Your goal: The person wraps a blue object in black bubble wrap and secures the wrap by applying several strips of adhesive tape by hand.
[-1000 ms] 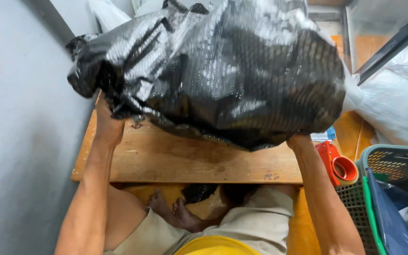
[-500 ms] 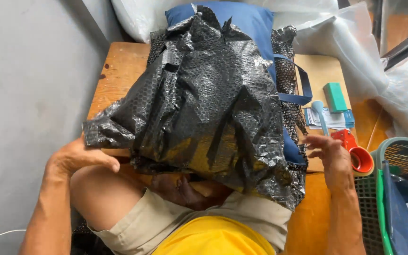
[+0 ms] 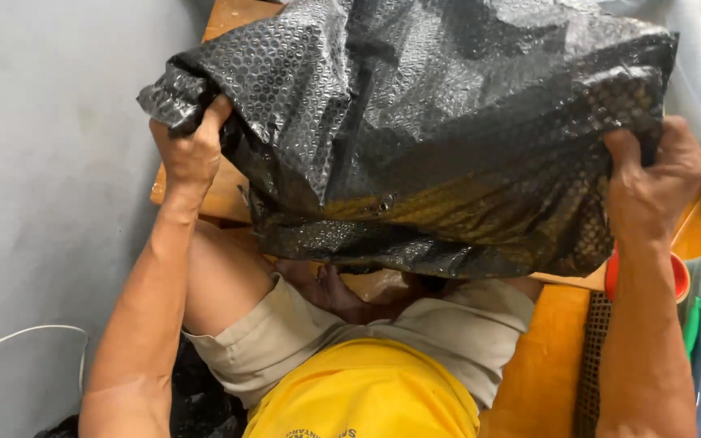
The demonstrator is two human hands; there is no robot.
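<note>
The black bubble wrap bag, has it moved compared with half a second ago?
Yes. The black bubble wrap bag was draped low over the lap; now both hands hold it up, spread across the wooden board, hiding most of it.

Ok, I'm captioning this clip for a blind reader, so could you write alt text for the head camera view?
A seated person holds a large sheet of black bubble wrap spread wide over a low wooden table, the left hand gripping one edge and the right hand the other. Below are beige shorts and a yellow shirt, beside a grey wall.
</note>
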